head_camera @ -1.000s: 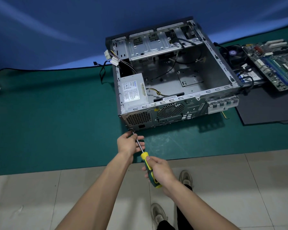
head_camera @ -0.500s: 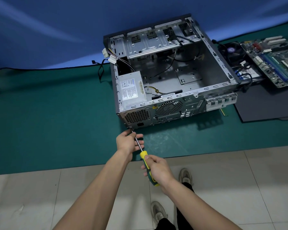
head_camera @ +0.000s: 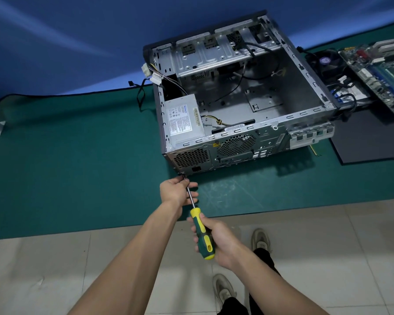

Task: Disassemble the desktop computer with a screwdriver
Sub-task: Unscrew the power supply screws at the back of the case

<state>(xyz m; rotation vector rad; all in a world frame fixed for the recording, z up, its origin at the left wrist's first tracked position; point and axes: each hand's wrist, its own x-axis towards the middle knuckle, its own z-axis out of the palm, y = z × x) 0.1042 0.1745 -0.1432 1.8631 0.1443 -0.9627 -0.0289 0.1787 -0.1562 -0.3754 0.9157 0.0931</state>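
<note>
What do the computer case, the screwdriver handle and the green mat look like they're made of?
Computer case: bare sheet metal, dull grey, with stamped slots and punched vent holes. Screwdriver handle: probably moulded plastic or rubber, glossy yellow and green; its shaft looks like bright steel. Green mat: likely soft rubber or vinyl, matte, with scuff marks.

Bare, dull grey sheet metal on the computer case, perforated at the back. The screwdriver shows a glossy steel shaft and a green-and-yellow handle, probably rubbery plastic. Matt green mat, smooth floor tiles.
</note>
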